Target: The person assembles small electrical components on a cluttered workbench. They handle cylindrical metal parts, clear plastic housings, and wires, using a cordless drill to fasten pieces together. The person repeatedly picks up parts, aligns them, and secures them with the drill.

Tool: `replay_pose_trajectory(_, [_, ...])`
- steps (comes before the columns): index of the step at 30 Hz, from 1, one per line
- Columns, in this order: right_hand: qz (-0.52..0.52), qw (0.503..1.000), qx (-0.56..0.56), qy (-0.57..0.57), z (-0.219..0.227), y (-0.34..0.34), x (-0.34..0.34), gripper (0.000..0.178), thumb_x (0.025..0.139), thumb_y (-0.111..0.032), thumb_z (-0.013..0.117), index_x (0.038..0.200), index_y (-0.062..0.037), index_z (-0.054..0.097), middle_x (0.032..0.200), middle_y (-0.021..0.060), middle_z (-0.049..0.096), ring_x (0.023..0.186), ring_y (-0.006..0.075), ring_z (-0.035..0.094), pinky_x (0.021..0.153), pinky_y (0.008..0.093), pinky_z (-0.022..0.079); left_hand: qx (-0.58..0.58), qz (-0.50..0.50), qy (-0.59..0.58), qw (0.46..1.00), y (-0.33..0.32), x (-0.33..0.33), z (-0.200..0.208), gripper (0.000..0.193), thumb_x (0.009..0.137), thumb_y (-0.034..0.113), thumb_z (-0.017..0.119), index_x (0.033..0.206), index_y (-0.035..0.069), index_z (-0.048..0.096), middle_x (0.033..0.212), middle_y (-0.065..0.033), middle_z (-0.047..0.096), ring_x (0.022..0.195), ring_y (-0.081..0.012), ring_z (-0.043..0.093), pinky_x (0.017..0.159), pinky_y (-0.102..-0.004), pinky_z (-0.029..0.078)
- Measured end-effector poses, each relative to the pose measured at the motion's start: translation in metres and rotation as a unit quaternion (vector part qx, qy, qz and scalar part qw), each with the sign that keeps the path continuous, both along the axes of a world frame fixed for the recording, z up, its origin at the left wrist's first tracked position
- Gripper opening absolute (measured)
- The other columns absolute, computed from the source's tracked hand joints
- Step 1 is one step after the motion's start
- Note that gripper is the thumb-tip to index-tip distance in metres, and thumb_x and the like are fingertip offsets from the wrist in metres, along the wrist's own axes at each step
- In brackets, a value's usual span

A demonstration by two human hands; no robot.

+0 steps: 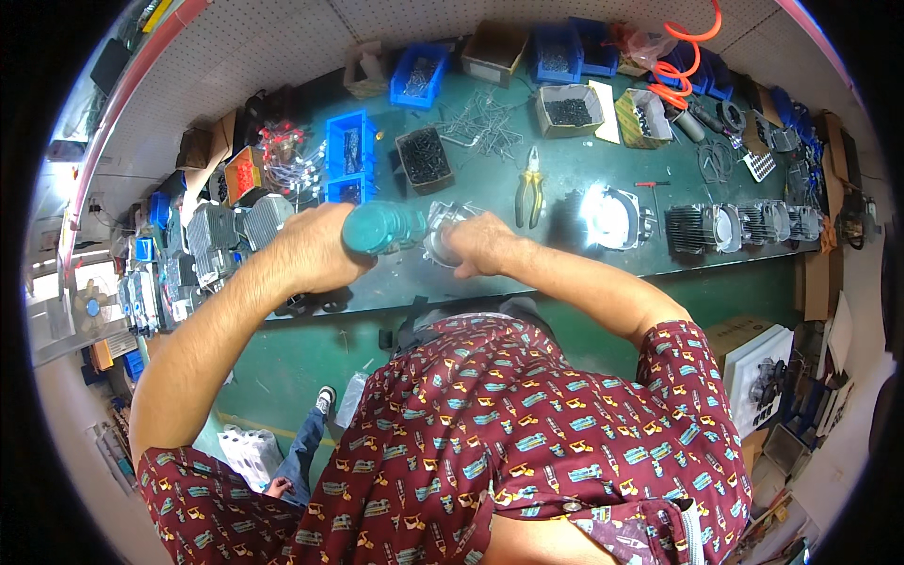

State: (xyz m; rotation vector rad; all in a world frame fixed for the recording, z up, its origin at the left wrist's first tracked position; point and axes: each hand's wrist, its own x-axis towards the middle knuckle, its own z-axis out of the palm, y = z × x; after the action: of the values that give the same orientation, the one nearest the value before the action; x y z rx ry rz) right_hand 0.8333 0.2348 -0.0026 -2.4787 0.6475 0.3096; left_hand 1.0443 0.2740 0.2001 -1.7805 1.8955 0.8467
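Note:
My left hand (325,247) is closed around a teal power driver (381,228), whose nose points right toward a silver cast metal housing (439,231). The tool's body hides most of its tip, so contact with the housing is unclear. My right hand (482,245) grips the housing from its right side, fingers curled over its edge. Yellow-and-black pliers (530,188) lie just beyond that hand. A dark open box of black screws (424,160) stands behind the housing.
Blue bins (350,151) and a carton of small dark parts (569,111) stand farther back. More castings line the bench, including a bright ring-shaped one (619,218) and finned cylinders (702,229) at right. An orange coiled hose (683,71) hangs at back right. Another person's leg (306,447) shows below left.

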Motion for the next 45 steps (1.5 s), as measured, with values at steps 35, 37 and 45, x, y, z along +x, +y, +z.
replay_pose_trajectory(35, [-0.496,0.569,0.547,-0.362,-0.002,-0.008,-0.067,0.022,0.097,-0.021,0.069,0.105,-0.0005,0.065,0.096,0.0118,0.072,0.078,0.0174,0.07,0.072,0.0298,0.06,-0.088,0.411,0.435,0.796,0.152,0.028,-0.085,0.037,0.092,0.02,0.076,0.123,0.004,0.064,0.109,-0.0043,0.069,0.097,-0.0149,0.063,0.086,-0.0331,0.053])
replay_pose_trajectory(37, [-0.477,0.555,0.57,-0.375,-0.005,-0.007,-0.066,0.021,0.097,-0.023,0.069,0.103,-0.0022,0.066,0.093,0.0091,0.072,0.075,0.0154,0.068,0.068,0.0281,0.057,-0.079,0.416,0.449,0.787,0.149,0.026,-0.084,0.036,0.092,0.019,0.077,0.122,0.004,0.065,0.108,-0.0042,0.069,0.093,-0.0143,0.063,0.082,-0.0321,0.053])
replay_pose_trajectory(45, [-0.466,0.534,0.605,-0.364,0.006,-0.008,-0.061,0.02,0.097,-0.025,0.07,0.098,-0.0057,0.064,0.078,-0.0008,0.06,0.063,0.0077,0.05,0.053,0.0224,0.042,-0.088,0.421,0.489,0.759,0.148,0.033,-0.095,0.032,0.09,0.017,0.077,0.118,0.003,0.067,0.101,-0.0044,0.069,0.083,-0.0134,0.063,0.074,-0.0309,0.054])
